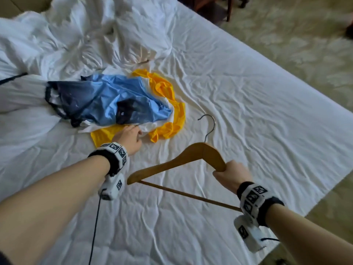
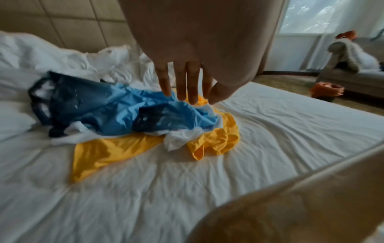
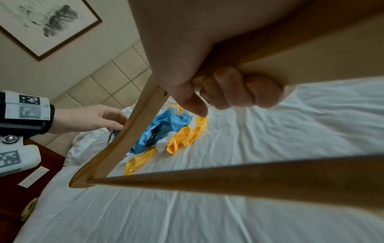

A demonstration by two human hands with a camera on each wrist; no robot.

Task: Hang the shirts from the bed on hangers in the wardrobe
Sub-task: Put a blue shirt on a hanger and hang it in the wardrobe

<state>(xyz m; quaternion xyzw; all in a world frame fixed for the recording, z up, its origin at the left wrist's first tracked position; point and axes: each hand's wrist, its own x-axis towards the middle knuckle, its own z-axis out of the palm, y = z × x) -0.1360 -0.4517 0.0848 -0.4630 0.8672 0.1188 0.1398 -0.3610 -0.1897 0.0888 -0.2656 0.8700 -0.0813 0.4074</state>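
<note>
The right hand (image 1: pixel 232 174) grips one shoulder of a wooden hanger (image 1: pixel 177 163), fingers (image 3: pixel 239 88) curled round the wood; the hanger is held above the bed (image 1: pixel 248 92), its metal hook (image 1: pixel 209 127) pointing away from the person. In the right wrist view the hanger fills much of the frame, and its near arm and bar run off the edge.

The left hand (image 1: pixel 129 138) reaches over the heap of shirts with its fingers (image 2: pixel 180 82) straight and slightly spread, holding nothing. Whether the fingertips touch the cloth cannot be told: the head view shows them at the edge of the heap, the left wrist view only in front of it.

The shirts lie crumpled together mid-bed: a blue shirt (image 1: pixel 122 98) with dark patches on top, a white shirt (image 2: pixel 176 139) showing only as a strip beneath it, and a yellow shirt (image 1: pixel 168 104) at the bottom, mostly covered. A rumpled duvet (image 1: pixel 76 35) lies beyond them. The wardrobe is out of view.
</note>
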